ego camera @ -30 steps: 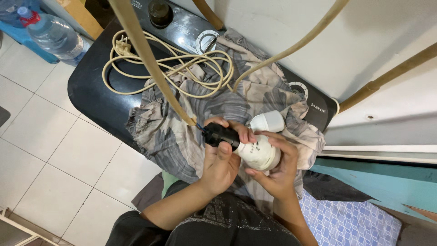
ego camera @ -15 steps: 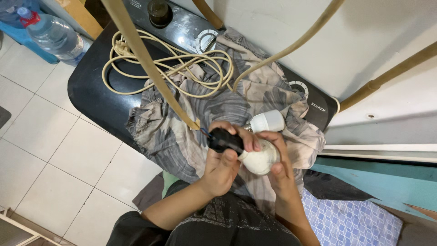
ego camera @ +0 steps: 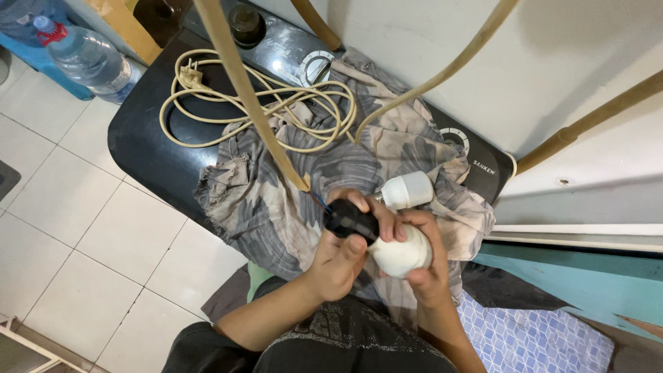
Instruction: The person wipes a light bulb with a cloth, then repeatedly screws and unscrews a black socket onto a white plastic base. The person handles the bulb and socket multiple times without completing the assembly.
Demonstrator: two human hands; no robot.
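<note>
My left hand (ego camera: 340, 257) grips a black lamp socket (ego camera: 349, 220) at the end of a beige cable (ego camera: 238, 83) that runs up out of view. A white bulb (ego camera: 400, 253) is held in my right hand (ego camera: 423, 266), its neck set against the socket. Both hands are pressed together over a grey patterned cloth (ego camera: 276, 200). A second white bulb (ego camera: 407, 189) lies on the cloth just beyond my fingers.
The cloth covers a black appliance top (ego camera: 148, 148) with dials. A coiled cream power cord (ego camera: 228, 103) with plug lies on it. A water bottle (ego camera: 86, 59) stands at upper left. White floor tiles (ego camera: 90, 242) lie left; a white wall (ego camera: 483, 62) stands behind.
My hands have shifted slightly; the black socket has turned and the bulb has moved closer into it between my fingers.
</note>
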